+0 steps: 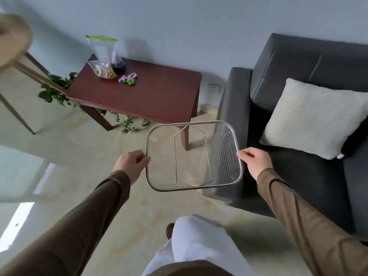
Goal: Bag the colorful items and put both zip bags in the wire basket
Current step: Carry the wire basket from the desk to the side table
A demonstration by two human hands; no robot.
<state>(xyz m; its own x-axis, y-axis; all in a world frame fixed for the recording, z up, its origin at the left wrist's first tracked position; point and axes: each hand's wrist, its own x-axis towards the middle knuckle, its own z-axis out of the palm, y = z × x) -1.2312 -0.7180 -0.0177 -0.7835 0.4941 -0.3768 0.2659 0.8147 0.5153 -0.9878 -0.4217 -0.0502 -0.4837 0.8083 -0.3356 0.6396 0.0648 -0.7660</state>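
I hold an empty steel wire basket [229,156] in the air in front of me, above the floor. My left hand [130,163] grips its left rim and my right hand [255,161] grips its right rim. Farther off, on a dark red wooden table [159,96], lies a small pile of colorful items [128,78]. To their left sits a small zip bag with tan contents [103,69]. Behind it a taller zip bag with a green seal [105,49] stands upright against the wall.
A dark grey sofa [298,136] with a cream cushion [312,118] stands on the right, close to the table. Green plant vines [57,88] trail beside and under the table. A light wooden stand [25,62] is at the left. Pale tiled floor lies between me and the table.
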